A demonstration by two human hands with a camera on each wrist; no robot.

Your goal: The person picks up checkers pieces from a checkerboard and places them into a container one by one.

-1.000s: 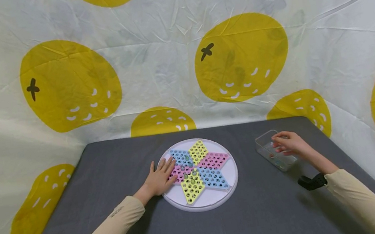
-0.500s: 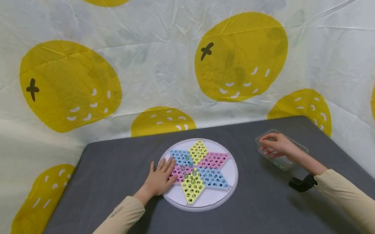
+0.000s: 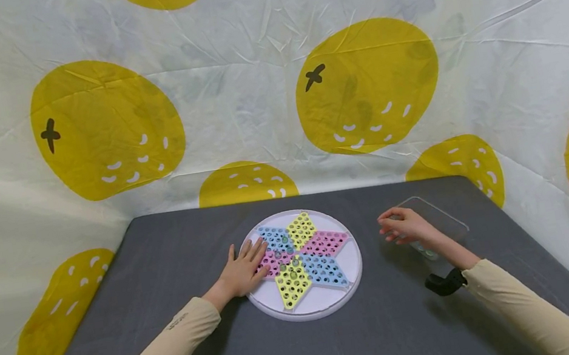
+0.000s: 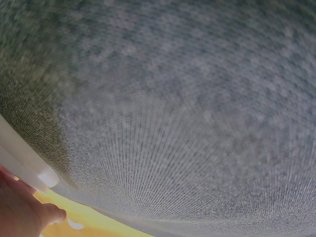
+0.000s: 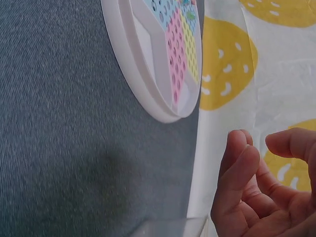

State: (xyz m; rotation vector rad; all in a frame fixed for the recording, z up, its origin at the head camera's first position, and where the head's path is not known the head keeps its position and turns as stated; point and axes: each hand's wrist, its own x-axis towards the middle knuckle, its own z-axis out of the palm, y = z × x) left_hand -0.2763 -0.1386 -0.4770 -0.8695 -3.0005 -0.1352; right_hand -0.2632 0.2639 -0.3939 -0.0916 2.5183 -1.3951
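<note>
In the head view a round white Chinese checkers board (image 3: pixel 342 270) lies on the dark cloth. Its star has blue, pink and yellow points with holes, and several greenish marbles (image 3: pixel 292 264) sit near the middle. My left hand (image 3: pixel 243 271) rests with spread fingers on the board's left side, covering part of the pink and blue points. My right hand (image 3: pixel 407 225) hovers at the left edge of the clear plastic box (image 3: pixel 447 217), fingers bent. In the right wrist view its fingertips (image 5: pixel 247 157) are curled with a small gap; I cannot tell whether they hide a marble.
A dark cloth (image 3: pixel 310 351) covers the table, and a pale curtain (image 3: pixel 251 102) with yellow fruit print hangs behind and at the sides. The right forearm and a black wrist device (image 3: pixel 446 283) overlap the box's near side.
My right hand has moved left from over the clear box toward the board, its fingers staying bent. The left hand and the board have stayed in place.
</note>
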